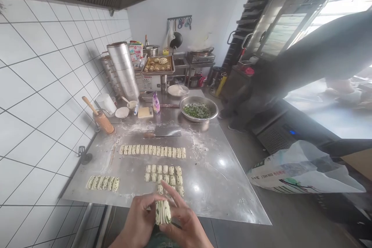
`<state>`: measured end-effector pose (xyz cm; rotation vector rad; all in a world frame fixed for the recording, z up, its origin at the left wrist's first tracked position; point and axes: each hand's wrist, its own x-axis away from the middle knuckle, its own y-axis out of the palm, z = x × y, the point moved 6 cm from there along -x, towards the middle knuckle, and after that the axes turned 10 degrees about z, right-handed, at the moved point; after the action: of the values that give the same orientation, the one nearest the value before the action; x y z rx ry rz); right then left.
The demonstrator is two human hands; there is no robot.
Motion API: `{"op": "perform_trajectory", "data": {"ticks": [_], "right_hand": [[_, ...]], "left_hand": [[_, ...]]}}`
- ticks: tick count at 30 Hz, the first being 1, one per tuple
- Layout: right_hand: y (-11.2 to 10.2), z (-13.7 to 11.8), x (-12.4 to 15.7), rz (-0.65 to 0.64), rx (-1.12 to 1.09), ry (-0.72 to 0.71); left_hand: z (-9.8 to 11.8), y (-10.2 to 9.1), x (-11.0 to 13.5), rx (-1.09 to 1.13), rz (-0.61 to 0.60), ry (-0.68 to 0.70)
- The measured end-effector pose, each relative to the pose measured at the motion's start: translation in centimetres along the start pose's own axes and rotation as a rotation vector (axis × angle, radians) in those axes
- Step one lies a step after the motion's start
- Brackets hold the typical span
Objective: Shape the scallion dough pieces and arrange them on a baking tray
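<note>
My left hand [139, 219] and my right hand [183, 221] are closed together on a striped, green-flecked dough piece [162, 212], held just off the near edge of the steel table [215, 178]. On the table lie a long row of cut dough pieces [152, 150], a cluster of dough pieces [165, 176] right beyond my hands, and a short row of dough pieces [103, 183] at the left.
A cleaver [164, 133] lies past the long row. A steel bowl of chopped greens [198, 109], a rolling pin [99, 115], stacked steamers [123, 69] and a tray of baked buns [158, 65] stand beyond. A flour sack [299, 170] sits right. A person [305, 66] stands at right.
</note>
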<state>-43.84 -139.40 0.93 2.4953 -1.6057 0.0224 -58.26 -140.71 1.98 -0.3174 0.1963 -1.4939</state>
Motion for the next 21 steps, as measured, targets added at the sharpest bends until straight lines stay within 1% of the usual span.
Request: {"op": "perform_trajectory", "data": {"ticks": [3, 5, 7, 9, 11, 13, 15, 16, 18, 20, 21], "right_hand": [[0.1, 1.5, 0.2, 0.042, 0.067, -0.123], [0.0, 2.4, 0.5, 0.074, 0.098, -0.234], [-0.3, 2.9, 1.0, 0.104, 0.113, -0.371], [-0.7, 3.1, 1.7, 0.088, 0.152, -0.495], [-1.1, 2.9, 2.3, 0.012, 0.232, -0.581], [-1.4, 2.6, 2.7, -0.069, 0.314, -0.639], [-1.5, 2.4, 3.0, -0.126, 0.367, -0.674], [-1.5, 2.3, 3.1, -0.14, 0.376, -0.677], [-1.3, 2.4, 3.0, -0.147, 0.354, -0.653], [-1.0, 2.7, 2.7, -0.152, 0.294, -0.569], [-0.9, 2.9, 2.4, -0.149, 0.259, -0.497]], "left_hand": [[0.3, 2.1, 1.7, 0.198, -0.144, -0.233], [0.6, 2.6, 2.9, 0.346, -0.197, -0.376], [0.6, 2.2, 3.8, 0.46, -0.17, -0.494], [0.2, 1.5, 4.4, 0.537, -0.129, -0.602], [-0.6, 0.8, 4.9, 0.623, -0.103, -0.72], [-1.5, 0.4, 5.1, 0.732, -0.065, -0.799], [-1.9, 0.1, 5.0, 0.775, -0.045, -0.794], [-2.0, 0.0, 4.9, 0.748, -0.047, -0.768], [-1.7, 0.1, 4.7, 0.615, -0.085, -0.677], [-1.2, 0.5, 4.2, 0.472, -0.138, -0.548], [-1.3, 0.9, 3.9, 0.423, -0.156, -0.483]]}}
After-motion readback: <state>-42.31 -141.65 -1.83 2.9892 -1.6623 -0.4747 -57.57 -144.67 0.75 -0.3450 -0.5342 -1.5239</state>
